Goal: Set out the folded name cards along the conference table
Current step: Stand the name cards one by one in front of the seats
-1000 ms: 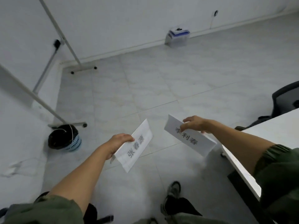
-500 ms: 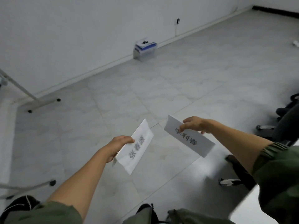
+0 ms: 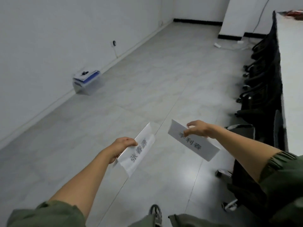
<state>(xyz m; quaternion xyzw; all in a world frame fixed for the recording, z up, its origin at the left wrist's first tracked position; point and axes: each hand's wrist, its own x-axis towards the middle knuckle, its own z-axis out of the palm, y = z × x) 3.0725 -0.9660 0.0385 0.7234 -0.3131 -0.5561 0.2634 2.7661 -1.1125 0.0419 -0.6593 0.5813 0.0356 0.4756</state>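
Observation:
I hold two folded white name cards with grey printed characters out in front of me, above the floor. My left hand point(image 3: 122, 147) pinches the left name card point(image 3: 139, 153) at its near edge. My right hand point(image 3: 197, 131) grips the right name card point(image 3: 193, 143) from above, fingers over its top fold. The two cards are apart, with a gap of floor between them. The long white conference table point(image 3: 293, 82) runs along the right edge of the view, away from both cards.
A row of black office chairs point(image 3: 262, 89) is tucked along the table's left side. A stack of papers and folders point(image 3: 86, 78) sits on the floor by the left wall. Grey tiled floor point(image 3: 164, 79) stretches ahead. A power strip and cables point(image 3: 218, 45) lie far back.
My view has swung right: the whiteboard legs and bin have left the frame, while the table's long side and the chair row have come in. Both hands keep their cards in the same pose.

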